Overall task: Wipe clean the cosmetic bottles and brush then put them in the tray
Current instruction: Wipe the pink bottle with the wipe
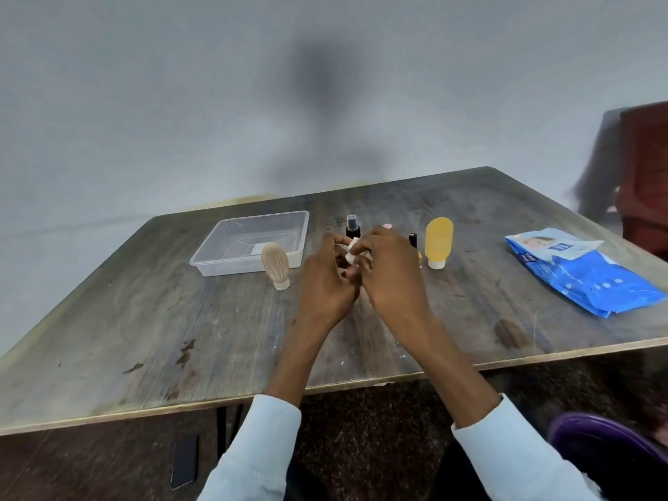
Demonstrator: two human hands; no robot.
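At the centre of the frame the fingers of the left hand (322,280) and the right hand (392,273) curl together around a small white wad (352,252), which both pinch; what else they may hold is hidden. Just behind them stand a black spray bottle (352,226) and a small dark bottle (412,239), with an orange tube (438,242) to the right. Left of the hands the brush (275,265) stands upright against the clear tray (253,244), and a blue wipes pack (582,271) lies at the right of the wooden table (180,338).
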